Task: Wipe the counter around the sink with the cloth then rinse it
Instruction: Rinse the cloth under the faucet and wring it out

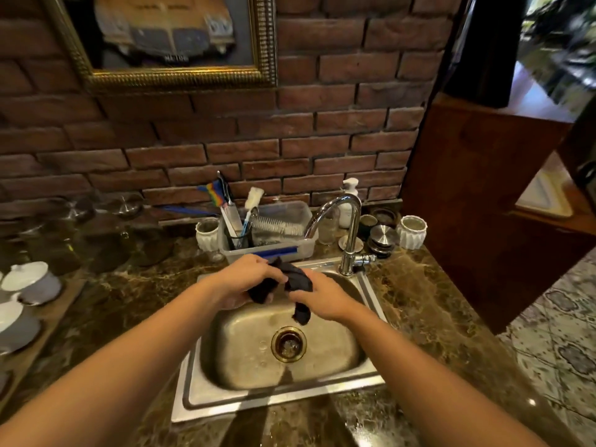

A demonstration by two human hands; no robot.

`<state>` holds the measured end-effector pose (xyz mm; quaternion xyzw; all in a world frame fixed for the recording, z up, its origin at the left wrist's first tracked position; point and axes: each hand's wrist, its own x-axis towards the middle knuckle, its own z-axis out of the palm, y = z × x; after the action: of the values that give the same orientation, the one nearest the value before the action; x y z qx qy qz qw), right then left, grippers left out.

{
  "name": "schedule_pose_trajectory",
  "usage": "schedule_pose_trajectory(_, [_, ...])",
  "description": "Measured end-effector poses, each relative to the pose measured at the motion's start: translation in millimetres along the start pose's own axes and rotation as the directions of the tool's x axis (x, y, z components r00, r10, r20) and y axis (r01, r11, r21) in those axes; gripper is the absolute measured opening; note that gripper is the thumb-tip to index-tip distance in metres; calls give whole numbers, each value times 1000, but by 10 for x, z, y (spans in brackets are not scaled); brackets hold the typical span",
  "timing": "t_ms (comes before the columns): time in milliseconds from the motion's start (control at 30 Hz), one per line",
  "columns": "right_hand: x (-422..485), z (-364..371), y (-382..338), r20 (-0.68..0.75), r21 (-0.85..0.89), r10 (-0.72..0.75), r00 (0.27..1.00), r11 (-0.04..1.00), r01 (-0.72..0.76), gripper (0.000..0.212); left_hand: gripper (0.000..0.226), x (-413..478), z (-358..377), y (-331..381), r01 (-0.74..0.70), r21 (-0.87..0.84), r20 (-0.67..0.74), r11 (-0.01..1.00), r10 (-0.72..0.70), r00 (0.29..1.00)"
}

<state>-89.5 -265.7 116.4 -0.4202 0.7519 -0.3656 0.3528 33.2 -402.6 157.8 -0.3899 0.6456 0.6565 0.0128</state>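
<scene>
- Both hands, left hand (pixel 240 279) and right hand (pixel 322 300), are closed around the dark cloth (pixel 292 285), bunched between them above the sink (pixel 277 398).
- No water visibly runs from the faucet (pixel 350 230), so the rinse may be skipped.
- Twisting hard could fling drips onto the counter (pixel 419 317).
- A loose tail hangs toward the drain (pixel 288 344); a slipped grip would drop it there.
</scene>
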Motion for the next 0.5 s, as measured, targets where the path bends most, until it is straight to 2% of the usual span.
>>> schedule_pose_trajectory(33, [-17,8,8,14,206,51,999,977,-53,30,30,-36,27,-19,5,-160,-14,987,-8,1000])
schedule_pose_trajectory(67, [-22,44,-14,44,449,105,993,886,-114,26,38,-46,51,-56,9,-270,-24,963,-16,1000])
schedule_pose_trajectory(133, [-47,132,-138,94,819,201,975,541,-191,26,57,-112,140,-143,62,-272,19,960,-59,998])
schedule_pose_trajectory(167, [-69,160,-210,111,913,232,966,359,-191,28,61,-172,193,-165,112,-214,69,970,-100,993])
schedule_pose_trajectory(200, [-83,187,-260,114,961,241,964,219,-169,31,60,-207,239,-190,150,-195,133,969,-125,983])
schedule_pose_trajectory(233, [-97,205,-298,113,982,244,963,120,-146,35,56,-237,281,-212,168,-236,198,957,-122,973])
schedule_pose_trajectory(267, [-128,215,-335,121,988,221,968,66,-138,38,51,-258,319,-223,172,-317,253,933,-92,963])
schedule_pose_trajectory(300, [-145,226,-374,124,987,213,969,76,-142,40,48,-277,332,-230,168,-386,277,907,-60,959])
schedule_pose_trajectory(333, [-144,245,-416,117,973,229,966,166,-158,39,45,-288,323,-223,165,-431,291,887,-37,956])
schedule_pose_trajectory(367, [-173,247,-477,86,914,227,970,369,-167,39,41,-295,311,-209,165,-441,299,882,-28,954])
schedule_pose_trajectory(400, [-185,228,-517,26,752,213,977,639,-159,47,36,-286,289,-203,169,-442,306,881,-29,952])
schedule_pose_trajectory(433, [-193,189,-545,-20,480,164,986,867,-134,60,34,-274,276,-193,161,-458,306,874,-15,952])
schedule_pose_trajectory(467, [-204,148,-574,-51,200,114,992,975,-102,71,35,-255,263,-171,139,-495,291,857,13,957])
schedule_pose_trajectory(500, [-197,97,-592,-32,59,93,995,994,-91,79,37,-229,243,-146,116,-533,271,838,39,962])
